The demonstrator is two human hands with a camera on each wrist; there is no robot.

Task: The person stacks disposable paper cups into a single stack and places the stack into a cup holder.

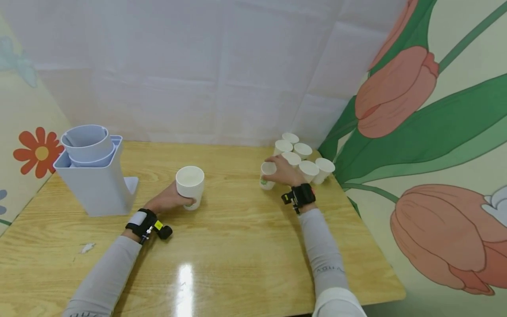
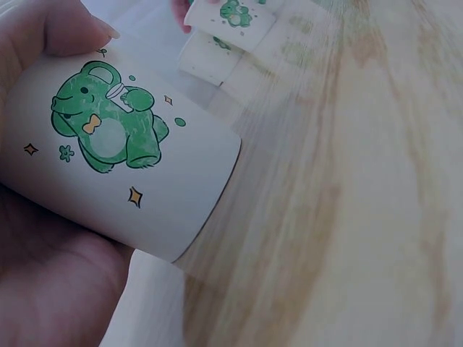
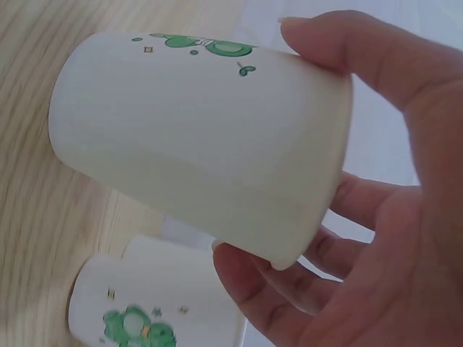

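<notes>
My left hand (image 1: pixel 169 198) grips a white paper cup (image 1: pixel 191 189) around its side. In the left wrist view a green elephant print (image 2: pixel 108 119) shows on that cup, with the thumb lying near it. At the right, my right hand (image 1: pixel 285 171) holds another paper cup (image 3: pixel 202 137) near its rim, thumb on one side and fingers on the other. That cup stands upright in the head view, just left of several more white cups (image 1: pixel 325 169) grouped at the back right. One printed cup (image 3: pixel 145 311) from the group sits beside the held one in the right wrist view.
A pale lavender square bin (image 1: pixel 101 189) with round containers (image 1: pixel 87 145) in its top stands at the left back. The wooden table (image 1: pixel 237 246) meets a white cloth backdrop (image 1: pixel 178 88). A tulip-painted wall (image 1: pixel 439 211) borders the right edge.
</notes>
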